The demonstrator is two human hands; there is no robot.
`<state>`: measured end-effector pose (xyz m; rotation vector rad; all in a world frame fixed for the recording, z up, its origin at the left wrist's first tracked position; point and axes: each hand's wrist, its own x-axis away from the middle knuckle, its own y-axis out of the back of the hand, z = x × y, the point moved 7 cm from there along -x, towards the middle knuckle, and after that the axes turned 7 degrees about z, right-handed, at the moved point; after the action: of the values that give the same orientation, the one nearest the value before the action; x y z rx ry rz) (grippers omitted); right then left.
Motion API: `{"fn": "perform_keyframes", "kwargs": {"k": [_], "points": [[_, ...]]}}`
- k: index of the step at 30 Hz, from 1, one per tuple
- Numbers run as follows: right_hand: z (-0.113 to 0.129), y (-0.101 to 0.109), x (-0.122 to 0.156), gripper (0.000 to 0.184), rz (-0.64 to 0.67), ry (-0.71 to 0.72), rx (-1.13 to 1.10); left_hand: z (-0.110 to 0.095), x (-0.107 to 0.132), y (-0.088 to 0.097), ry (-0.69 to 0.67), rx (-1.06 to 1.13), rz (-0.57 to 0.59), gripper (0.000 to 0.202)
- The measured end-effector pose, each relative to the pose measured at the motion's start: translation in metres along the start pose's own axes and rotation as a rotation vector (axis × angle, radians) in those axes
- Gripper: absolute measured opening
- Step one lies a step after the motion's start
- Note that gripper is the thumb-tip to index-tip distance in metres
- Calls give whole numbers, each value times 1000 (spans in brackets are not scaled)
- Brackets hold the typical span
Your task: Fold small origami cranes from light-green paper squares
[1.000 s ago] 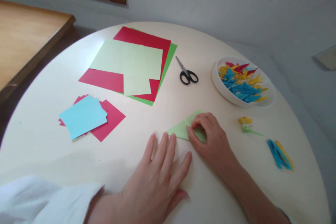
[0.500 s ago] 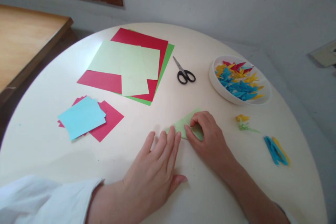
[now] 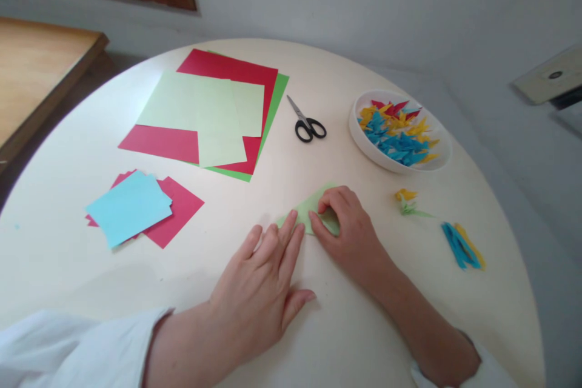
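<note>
A folded piece of light green paper (image 3: 311, 201) lies on the table between my hands. My left hand (image 3: 261, 288) rests flat with fingers stretched out, its fingertips pressing the paper's left part. Thumb and curled index finger of my right hand (image 3: 352, 233) pinch at the paper's right part. Some of the paper is hidden beneath the fingers. Right of my right hand sit a small yellow folded paper piece (image 3: 404, 194) and a light green folded crane (image 3: 408, 208).
Black-handled scissors (image 3: 307, 123) lie beyond my hands. A white dish (image 3: 376, 156) holds several folded paper cranes (image 3: 402, 147). Large pale green sheets (image 3: 195, 100) cover red paper (image 3: 254, 73) at back left. Blue squares (image 3: 131, 206) overlap red ones (image 3: 182, 209). Blue strips (image 3: 457, 245) lie at right.
The view has shifted a little, so the table's things appear farther left. Both hands keep their places on the light green paper, with slight finger movement.
</note>
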<state>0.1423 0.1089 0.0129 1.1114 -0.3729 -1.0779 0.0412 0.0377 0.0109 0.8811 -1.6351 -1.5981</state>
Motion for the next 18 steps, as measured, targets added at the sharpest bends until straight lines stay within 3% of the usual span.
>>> {"fn": "perform_keyframes", "kwargs": {"k": [10, 18], "points": [[-3, -2, 0, 15, 1, -16, -28, -3, -4, 4, 7, -46, -22, 53], [-17, 3, -1, 9, 10, -210, -239, -4, -8, 10, 57, -19, -4, 44]]}}
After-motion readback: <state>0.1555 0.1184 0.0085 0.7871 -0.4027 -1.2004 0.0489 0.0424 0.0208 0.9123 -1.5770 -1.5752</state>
